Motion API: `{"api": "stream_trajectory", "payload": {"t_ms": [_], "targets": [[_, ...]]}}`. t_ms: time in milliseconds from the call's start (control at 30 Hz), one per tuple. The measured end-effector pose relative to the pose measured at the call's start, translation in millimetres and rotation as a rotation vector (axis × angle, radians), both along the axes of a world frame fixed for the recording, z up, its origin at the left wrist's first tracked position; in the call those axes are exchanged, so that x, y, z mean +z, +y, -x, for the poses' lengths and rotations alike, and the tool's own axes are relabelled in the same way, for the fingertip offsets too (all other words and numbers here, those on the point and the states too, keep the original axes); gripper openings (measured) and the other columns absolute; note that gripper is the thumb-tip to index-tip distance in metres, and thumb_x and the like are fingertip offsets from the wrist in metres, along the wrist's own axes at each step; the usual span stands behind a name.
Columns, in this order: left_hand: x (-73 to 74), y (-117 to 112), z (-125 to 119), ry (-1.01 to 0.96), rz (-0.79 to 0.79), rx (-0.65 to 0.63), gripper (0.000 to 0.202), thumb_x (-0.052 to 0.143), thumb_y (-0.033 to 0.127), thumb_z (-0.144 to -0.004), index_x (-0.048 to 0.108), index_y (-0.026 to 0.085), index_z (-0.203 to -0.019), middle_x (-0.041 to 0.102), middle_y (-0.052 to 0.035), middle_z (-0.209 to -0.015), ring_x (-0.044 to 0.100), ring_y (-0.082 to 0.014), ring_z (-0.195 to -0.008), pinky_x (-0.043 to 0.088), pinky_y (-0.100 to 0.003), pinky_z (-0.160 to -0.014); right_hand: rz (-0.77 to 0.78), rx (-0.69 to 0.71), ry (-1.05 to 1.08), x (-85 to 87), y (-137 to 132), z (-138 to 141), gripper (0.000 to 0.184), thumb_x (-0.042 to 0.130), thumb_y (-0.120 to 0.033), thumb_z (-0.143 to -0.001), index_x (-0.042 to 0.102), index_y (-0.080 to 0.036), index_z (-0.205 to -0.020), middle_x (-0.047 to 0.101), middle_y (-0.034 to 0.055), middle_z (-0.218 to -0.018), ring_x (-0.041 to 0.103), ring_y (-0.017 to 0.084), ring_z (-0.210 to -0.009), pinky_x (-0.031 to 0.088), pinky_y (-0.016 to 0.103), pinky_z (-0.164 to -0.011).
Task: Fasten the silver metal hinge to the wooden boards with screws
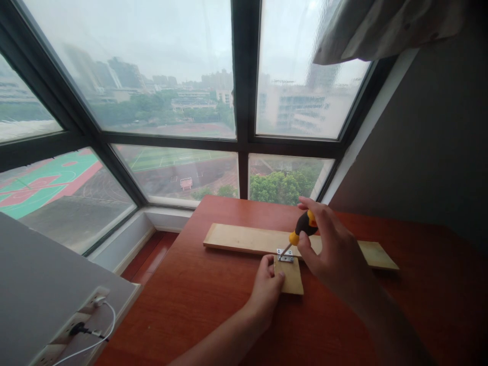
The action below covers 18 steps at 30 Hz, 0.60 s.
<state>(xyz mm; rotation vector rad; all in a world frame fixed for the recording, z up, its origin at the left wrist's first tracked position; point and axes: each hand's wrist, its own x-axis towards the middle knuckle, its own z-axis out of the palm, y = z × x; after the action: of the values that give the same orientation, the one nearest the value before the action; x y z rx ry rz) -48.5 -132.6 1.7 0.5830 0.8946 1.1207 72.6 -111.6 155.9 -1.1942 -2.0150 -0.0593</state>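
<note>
Head view: bench (183, 305) carried a long board (244, 239), left to right across its far half. Left hand (265, 287) grip was closed on the small wood piece (292, 280), near side of board. Metal hinge (288, 257) sat over the seam. Screwdriver (305, 223) tip was at hinge's left, handle in right hand's (335, 246) loosely curled grip.

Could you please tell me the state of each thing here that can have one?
Left hand: gripping the small board
Right hand: holding the screwdriver
Screwdriver: tilted, tip at the hinge
Hinge: opened out
Small board: held at its left edge
Long board: lying flat on the table
Black plug: plugged in
White plug: plugged in
</note>
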Motion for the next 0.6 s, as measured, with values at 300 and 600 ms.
{"api": "stream_trajectory", "payload": {"t_ms": [300, 600], "targets": [[0.0, -0.4, 0.2, 0.02, 0.015, 0.008, 0.042, 0.067, 0.023, -0.067, 0.045, 0.019, -0.103, 0.065, -0.0019, -0.08, 0.06, -0.0147, -0.066, 0.044, -0.025, -0.065, -0.024, -0.106, -0.042, -3.6, 0.7, -1.1, 0.051, 0.052, -0.029, -0.087, 0.039, -0.025, -0.136, 0.064, 0.0075, -0.111, 0.063, 0.024, -0.093, 0.053, 0.038, -0.076], [-0.5, 0.3, -0.4, 0.019, 0.007, -0.001, 0.044, 0.069, 0.026, -0.065, 0.046, 0.02, -0.102, 0.065, -0.0025, -0.08, 0.06, -0.0152, -0.066, 0.044, -0.025, -0.064, -0.017, -0.075, -0.067, -0.4, -0.5, -2.5, 0.052, 0.054, -0.028, -0.085, 0.039, -0.024, -0.135, 0.058, 0.0097, -0.124, 0.059, 0.026, -0.106, 0.052, 0.041, -0.083]]}}
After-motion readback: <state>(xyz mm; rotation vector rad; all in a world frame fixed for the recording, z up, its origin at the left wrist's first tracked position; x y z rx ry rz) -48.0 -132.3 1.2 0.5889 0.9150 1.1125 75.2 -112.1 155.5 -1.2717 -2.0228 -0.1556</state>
